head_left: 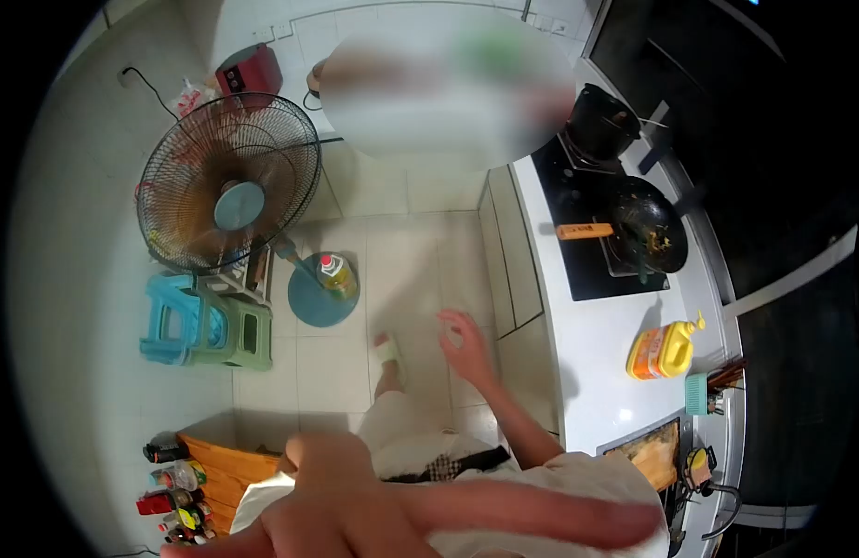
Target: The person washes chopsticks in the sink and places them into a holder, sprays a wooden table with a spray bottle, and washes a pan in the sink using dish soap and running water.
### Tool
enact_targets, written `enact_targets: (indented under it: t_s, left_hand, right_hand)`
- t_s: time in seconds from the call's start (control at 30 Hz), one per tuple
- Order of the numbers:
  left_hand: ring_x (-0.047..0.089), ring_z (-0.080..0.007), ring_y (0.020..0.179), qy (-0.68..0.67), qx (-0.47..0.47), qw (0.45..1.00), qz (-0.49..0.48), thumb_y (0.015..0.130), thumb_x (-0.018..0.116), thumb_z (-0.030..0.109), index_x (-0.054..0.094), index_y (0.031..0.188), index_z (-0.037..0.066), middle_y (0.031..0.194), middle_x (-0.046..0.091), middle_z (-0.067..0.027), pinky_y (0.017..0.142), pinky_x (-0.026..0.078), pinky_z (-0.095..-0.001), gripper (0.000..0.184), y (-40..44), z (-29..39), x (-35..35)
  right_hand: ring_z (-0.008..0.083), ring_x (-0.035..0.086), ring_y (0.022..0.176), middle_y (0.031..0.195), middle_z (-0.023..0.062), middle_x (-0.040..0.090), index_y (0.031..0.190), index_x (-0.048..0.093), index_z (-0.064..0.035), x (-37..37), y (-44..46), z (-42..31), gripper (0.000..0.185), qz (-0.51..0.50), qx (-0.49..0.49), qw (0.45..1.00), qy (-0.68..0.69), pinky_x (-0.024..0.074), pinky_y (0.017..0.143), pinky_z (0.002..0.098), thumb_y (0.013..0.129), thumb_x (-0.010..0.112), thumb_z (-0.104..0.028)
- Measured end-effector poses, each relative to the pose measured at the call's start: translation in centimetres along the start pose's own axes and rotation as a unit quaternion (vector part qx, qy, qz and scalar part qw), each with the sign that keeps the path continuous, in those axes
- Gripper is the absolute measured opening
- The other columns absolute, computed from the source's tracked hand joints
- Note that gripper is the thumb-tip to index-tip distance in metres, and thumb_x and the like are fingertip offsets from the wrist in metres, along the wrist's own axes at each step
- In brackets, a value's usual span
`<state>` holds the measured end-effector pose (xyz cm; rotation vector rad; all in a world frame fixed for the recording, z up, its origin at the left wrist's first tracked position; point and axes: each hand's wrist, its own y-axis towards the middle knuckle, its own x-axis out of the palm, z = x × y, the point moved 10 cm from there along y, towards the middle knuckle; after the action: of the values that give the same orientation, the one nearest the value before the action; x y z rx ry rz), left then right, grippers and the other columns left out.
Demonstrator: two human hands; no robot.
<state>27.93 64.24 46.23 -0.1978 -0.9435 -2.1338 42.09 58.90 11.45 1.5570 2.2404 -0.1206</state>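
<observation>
My left hand [346,511] is very close to the camera along the bottom edge, large and partly cut off. One digit stretches far to the right and another to the left, with nothing visible held. My right hand [464,346] hangs lower over the tiled floor, fingers loosely bent and apart, holding nothing. The long white counter [578,372] is to its right. On the floor ahead, an oil bottle [335,276] with a red cap stands on the round fan base [308,307].
A standing fan [239,206] rises at left near plastic stools [248,333]. On the right stand a wok [654,232] with food bits, a black pot [601,126], a yellow pump bottle [662,352] and a cutting board [656,456]. Part of the back is blurred.
</observation>
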Motion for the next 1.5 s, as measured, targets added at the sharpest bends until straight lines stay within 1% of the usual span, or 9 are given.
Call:
enact_targets:
  t_s: [0.5,0.57,0.7,0.8,0.87,0.97,1.13,1.33,1.5]
  left_hand:
    - [0.035,-0.0236,0.13,0.119,-0.232,0.965,0.04,0.093,0.027,0.043,0.03,0.136,-0.001,0.135,0.041,-0.0145,0.105,0.028,-0.0376,0.062,15.8,1.0,-34.1]
    - [0.04,-0.0243,0.125,0.185,-0.141,0.971,0.051,0.089,0.047,0.018,0.041,0.131,0.001,0.133,0.044,-0.0135,0.105,0.025,-0.0347,0.046,15.6,-1.5,-40.2]
    - [0.054,-0.0236,0.11,0.412,-0.36,0.831,0.095,0.085,0.054,0.002,0.052,0.119,-0.001,0.117,0.058,-0.0098,0.095,0.038,-0.0323,0.035,10.9,-8.4,-51.2]
    - [0.056,-0.0229,0.106,0.407,-0.356,0.832,0.127,0.086,0.051,0.001,0.054,0.116,-0.002,0.113,0.06,-0.0111,0.092,0.041,-0.0323,0.03,8.9,-9.9,-56.8]
    - [0.058,-0.022,0.103,0.297,-0.387,0.812,0.32,0.085,0.053,0.003,0.056,0.112,-0.002,0.107,0.062,-0.0132,0.09,0.042,-0.0305,0.028,6.9,-10.1,-62.3]
    - [0.059,-0.0213,0.102,0.345,-0.401,0.738,0.419,0.084,0.051,0.001,0.056,0.112,-0.004,0.106,0.062,-0.0134,0.09,0.042,-0.0313,0.028,8.3,-10.0,-67.2]
    - [0.059,-0.0192,0.097,0.385,-0.411,0.73,0.386,0.088,0.046,-0.001,0.054,0.111,-0.006,0.103,0.062,-0.0128,0.088,0.045,-0.0301,0.025,18.1,-10.9,-72.0]
    - [0.061,-0.0186,0.091,0.507,-0.364,0.682,0.382,0.091,0.052,0.014,0.061,0.106,0.001,0.1,0.064,-0.0108,0.086,0.045,-0.0307,0.021,21.8,-12.0,-77.2]
    - [0.057,-0.0203,0.102,0.43,-0.41,0.677,0.434,0.09,0.053,0.009,0.059,0.11,-0.001,0.107,0.062,-0.0117,0.087,0.045,-0.0312,0.024,21.1,-13.1,-80.7]
  right_hand:
    - [0.0272,0.054,0.104,0.114,0.0114,0.056,0.112,0.056,-0.0072,-1.9,29.7,6.5,0.034,0.144,0.056,0.986,-0.067,0.0462,0.085,0.0354,0.078,0.061,-0.007]
    - [0.0255,0.055,0.103,0.113,0.0114,0.057,0.113,0.055,-0.007,-3.8,32.2,8.9,0.035,0.19,0.095,0.976,-0.057,0.0476,0.082,0.0357,0.078,0.061,-0.007]
    - [0.0234,0.057,0.103,0.111,0.0112,0.058,0.114,0.055,-0.0066,-7.9,38.0,17.0,0.038,0.246,0.157,0.955,-0.053,0.0485,0.082,0.034,0.077,0.062,-0.003]
    - [0.0187,0.058,0.099,0.108,0.0081,0.06,0.114,0.055,-0.0051,-12.0,44.9,23.2,0.035,0.31,0.152,0.939,0.002,0.0483,0.08,0.0304,0.08,0.061,-0.002]
    - [0.0169,0.059,0.097,0.106,0.0075,0.061,0.113,0.054,-0.0038,-15.5,51.3,25.9,0.032,0.36,0.133,0.922,0.045,0.0484,0.079,0.0289,0.081,0.06,-0.002]
    - [0.0129,0.06,0.088,0.098,0.0085,0.063,0.112,0.052,0.0011,-20.0,63.4,26.2,0.027,0.384,0.005,0.911,0.151,0.0477,0.075,0.0236,0.086,0.056,-0.003]
    - [0.008,0.059,0.075,0.087,0.0081,0.067,0.104,0.057,0.0015,-25.7,85.8,26.9,0.023,0.355,-0.021,0.908,0.222,0.0455,0.068,0.0198,0.082,0.054,0.004]
    - [0.0252,0.064,0.081,0.086,0.0146,0.066,0.098,0.061,0.0005,-28.4,105.1,29.0,0.027,0.353,0.018,0.932,-0.08,0.0493,0.071,0.0322,0.075,0.065,-0.014]
    - [0.0366,0.059,0.096,0.104,0.0229,0.061,0.109,0.055,0.0024,-28.3,113.6,35.6,0.06,0.311,0.163,0.915,-0.197,0.0474,0.082,0.0423,0.064,0.074,-0.031]
